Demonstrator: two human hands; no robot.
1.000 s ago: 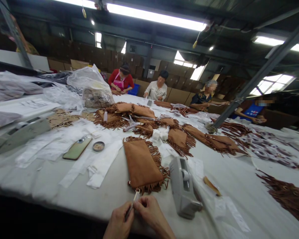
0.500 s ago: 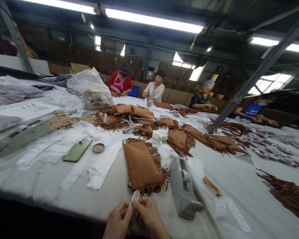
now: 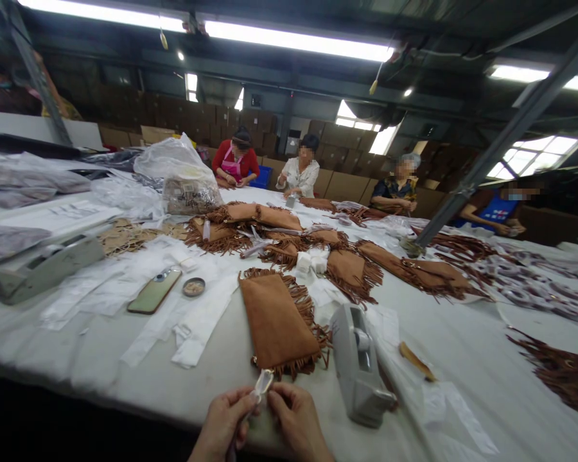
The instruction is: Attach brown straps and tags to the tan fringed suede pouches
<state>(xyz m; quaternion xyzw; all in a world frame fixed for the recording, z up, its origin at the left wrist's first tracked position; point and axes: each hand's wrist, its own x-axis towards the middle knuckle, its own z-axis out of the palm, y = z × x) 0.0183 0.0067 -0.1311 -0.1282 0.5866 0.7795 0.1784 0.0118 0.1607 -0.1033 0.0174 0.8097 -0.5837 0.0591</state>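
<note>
At the bottom edge my left hand (image 3: pixel 221 423) and my right hand (image 3: pixel 296 420) meet, both pinching a small pale wrapped piece (image 3: pixel 262 382) that sits at the near end of a brown fringed suede pouch (image 3: pixel 277 324). The pouch lies flat on the white table (image 3: pixel 462 359) straight ahead of my hands. A thin dark strip hangs down from my left hand's fingers. A grey tape dispenser (image 3: pixel 359 366) stands just right of my right hand.
A phone (image 3: pixel 155 290) and a small round tin (image 3: pixel 193 286) lie left of the pouch among white paper strips. More fringed pouches (image 3: pixel 347 269) cover the table's middle. Several people work along the far side. A slanted metal post (image 3: pixel 491 154) rises at right.
My hands have shifted slightly and lifted the small pale piece a little, turning it between the fingertips. The view has tilted a bit; the pouch and dispenser stay where they were.
</note>
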